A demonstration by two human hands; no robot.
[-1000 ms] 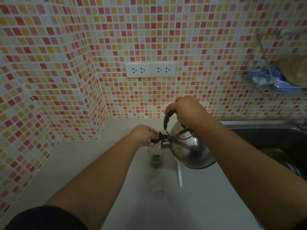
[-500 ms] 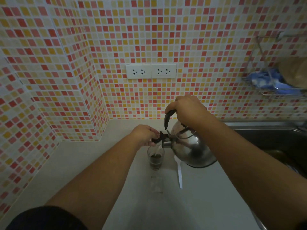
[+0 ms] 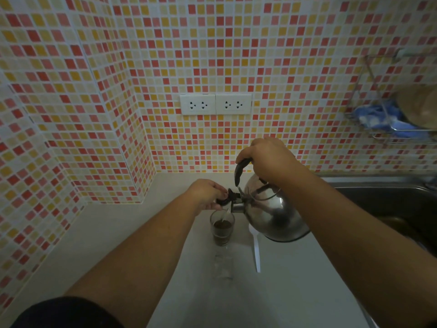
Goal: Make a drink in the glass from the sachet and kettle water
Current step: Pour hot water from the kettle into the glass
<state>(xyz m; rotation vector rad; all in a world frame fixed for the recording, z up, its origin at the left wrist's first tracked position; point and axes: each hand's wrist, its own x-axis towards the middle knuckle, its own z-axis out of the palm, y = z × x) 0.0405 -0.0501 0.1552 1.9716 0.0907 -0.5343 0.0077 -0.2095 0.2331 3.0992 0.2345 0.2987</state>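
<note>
A small clear glass point(image 3: 222, 230) stands on the pale counter point(image 3: 132, 235), partly filled with brown liquid. Above it a steel kettle point(image 3: 274, 214) is tilted left, and a thin stream of water runs from its spout into the glass. My right hand point(image 3: 269, 159) grips the kettle's black handle from above. My left hand point(image 3: 205, 194) pinches the black spout cap point(image 3: 227, 197), holding it lifted. A white spoon point(image 3: 256, 252) lies on the counter to the right of the glass, partly under the kettle. No sachet is visible.
A steel sink point(image 3: 387, 204) lies at the right, close to the kettle. On the tiled back wall sit two white sockets point(image 3: 215, 104). A wire rack point(image 3: 390, 110) with a blue cloth hangs at upper right. A tiled side wall borders the counter on the left.
The brown liquid in the glass has risen a little as water keeps pouring. Both hands and the kettle have stayed almost still.
</note>
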